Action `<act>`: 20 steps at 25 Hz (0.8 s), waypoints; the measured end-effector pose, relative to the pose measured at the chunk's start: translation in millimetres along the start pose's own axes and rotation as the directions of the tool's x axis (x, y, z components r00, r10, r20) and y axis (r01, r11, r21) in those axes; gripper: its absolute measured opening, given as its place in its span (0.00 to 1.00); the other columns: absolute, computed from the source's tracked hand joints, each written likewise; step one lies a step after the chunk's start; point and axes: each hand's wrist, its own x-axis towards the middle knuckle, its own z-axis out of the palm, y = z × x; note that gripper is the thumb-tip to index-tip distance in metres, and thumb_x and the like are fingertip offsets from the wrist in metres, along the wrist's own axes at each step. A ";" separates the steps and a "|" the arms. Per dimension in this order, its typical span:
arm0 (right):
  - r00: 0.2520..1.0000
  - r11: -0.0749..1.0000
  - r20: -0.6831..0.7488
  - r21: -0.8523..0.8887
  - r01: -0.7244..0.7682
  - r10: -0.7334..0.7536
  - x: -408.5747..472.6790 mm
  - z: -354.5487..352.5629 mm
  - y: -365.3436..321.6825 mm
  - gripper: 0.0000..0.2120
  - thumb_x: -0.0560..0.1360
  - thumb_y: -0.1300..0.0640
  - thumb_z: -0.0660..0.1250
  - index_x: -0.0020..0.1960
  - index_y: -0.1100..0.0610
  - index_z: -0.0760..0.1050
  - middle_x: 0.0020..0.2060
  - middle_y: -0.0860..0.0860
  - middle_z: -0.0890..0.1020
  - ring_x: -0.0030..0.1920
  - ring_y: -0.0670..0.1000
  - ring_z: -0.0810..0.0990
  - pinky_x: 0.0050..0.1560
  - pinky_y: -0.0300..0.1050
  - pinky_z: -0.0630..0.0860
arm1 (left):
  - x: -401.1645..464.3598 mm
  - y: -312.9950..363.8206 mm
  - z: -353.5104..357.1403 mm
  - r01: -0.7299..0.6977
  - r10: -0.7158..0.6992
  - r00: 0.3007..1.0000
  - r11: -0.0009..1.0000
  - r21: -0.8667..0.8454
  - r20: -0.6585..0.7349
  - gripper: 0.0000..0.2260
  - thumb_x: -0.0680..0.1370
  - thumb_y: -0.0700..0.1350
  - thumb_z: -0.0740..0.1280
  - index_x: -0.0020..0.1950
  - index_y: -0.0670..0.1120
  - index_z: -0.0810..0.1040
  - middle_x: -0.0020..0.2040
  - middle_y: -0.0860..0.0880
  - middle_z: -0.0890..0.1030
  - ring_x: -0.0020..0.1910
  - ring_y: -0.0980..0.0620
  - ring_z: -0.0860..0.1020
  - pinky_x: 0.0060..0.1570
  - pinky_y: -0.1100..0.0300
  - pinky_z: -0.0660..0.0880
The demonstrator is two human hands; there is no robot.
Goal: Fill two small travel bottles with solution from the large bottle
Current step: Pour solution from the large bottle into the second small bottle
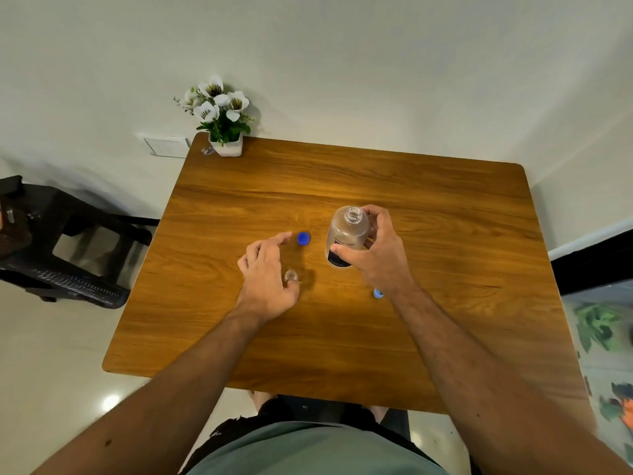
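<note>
The large clear bottle (346, 234) stands uncapped on the wooden table (342, 337), and my right hand (380, 255) is wrapped around its side. A small clear travel bottle (291, 275) stands open by my left hand (267, 279), with the thumb touching it and the fingers spread toward a dark blue cap (303, 238). A lighter blue cap (377, 293) lies half hidden under my right wrist. Only one small bottle is visible.
A white pot of white flowers (222, 121) stands at the table's far left corner. A dark plastic chair (61, 248) sits left of the table. Patterned fabric (606, 354) lies at the right edge. White walls close the far side.
</note>
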 end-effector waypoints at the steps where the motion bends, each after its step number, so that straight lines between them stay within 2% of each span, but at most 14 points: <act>1: 1.000 1.000 -0.011 0.001 0.009 -0.009 -1.1 -3.9 -2.1 0.37 0.65 0.54 0.83 0.67 0.51 0.66 0.62 0.46 0.77 0.59 0.45 0.78 0.51 0.28 0.76 | 2.6 9.3 -1.2 -0.011 0.011 1.000 1.000 -0.003 -0.007 0.36 0.69 0.43 0.71 0.75 0.53 0.62 0.67 0.54 0.69 0.68 0.54 0.60 0.67 0.51 0.60; 4: 0.998 1.000 -0.054 0.020 0.023 -0.021 -1.6 -23.9 -11.9 0.37 0.66 0.53 0.82 0.68 0.51 0.66 0.63 0.47 0.76 0.61 0.47 0.77 0.55 0.36 0.79 | 9.7 38.9 -1.8 -0.064 0.064 0.998 0.998 -0.006 -0.001 0.34 0.69 0.42 0.71 0.74 0.55 0.65 0.68 0.55 0.70 0.68 0.54 0.60 0.68 0.51 0.62; 10: 0.987 0.999 -0.162 0.037 0.002 0.004 -2.4 -95.8 -12.6 0.39 0.66 0.50 0.82 0.70 0.50 0.65 0.66 0.47 0.76 0.62 0.48 0.77 0.57 0.38 0.78 | 14.8 97.1 30.8 -0.236 0.236 0.971 0.972 -0.014 0.046 0.30 0.70 0.47 0.72 0.71 0.57 0.68 0.68 0.58 0.68 0.66 0.56 0.65 0.66 0.56 0.62; 12: 0.983 1.000 -0.184 0.028 -0.010 0.015 -7.4 -114.5 -3.7 0.39 0.65 0.51 0.82 0.71 0.50 0.65 0.66 0.47 0.75 0.61 0.47 0.76 0.57 0.39 0.78 | 11.3 114.7 46.5 -0.231 0.231 0.969 0.973 -0.014 0.083 0.31 0.71 0.48 0.73 0.72 0.57 0.66 0.68 0.58 0.68 0.67 0.57 0.64 0.68 0.56 0.62; 16: 0.974 0.999 -0.222 0.021 -0.045 0.049 -21.7 -140.4 27.7 0.41 0.65 0.51 0.82 0.71 0.51 0.65 0.66 0.49 0.76 0.63 0.49 0.77 0.61 0.47 0.80 | 4.7 138.5 84.8 -0.190 0.180 0.963 0.981 0.028 0.201 0.34 0.71 0.52 0.74 0.74 0.59 0.64 0.70 0.59 0.68 0.69 0.57 0.61 0.65 0.59 0.56; 18: 0.971 0.997 -0.224 0.015 -0.075 0.077 -27.9 -151.5 45.1 0.41 0.64 0.51 0.83 0.71 0.52 0.66 0.66 0.48 0.76 0.63 0.49 0.78 0.61 0.46 0.80 | 1.4 145.6 105.0 -0.164 0.139 0.950 0.984 0.068 0.281 0.35 0.71 0.56 0.75 0.75 0.60 0.63 0.72 0.60 0.68 0.71 0.57 0.59 0.64 0.58 0.54; 20: 0.971 0.995 -0.220 0.008 -0.095 0.095 -33.7 -160.5 60.6 0.41 0.64 0.51 0.83 0.70 0.51 0.66 0.64 0.46 0.76 0.62 0.48 0.78 0.60 0.44 0.80 | -3.2 148.8 120.2 -0.151 0.106 0.934 0.983 0.109 0.342 0.37 0.71 0.59 0.75 0.76 0.62 0.63 0.75 0.61 0.67 0.73 0.56 0.56 0.67 0.55 0.52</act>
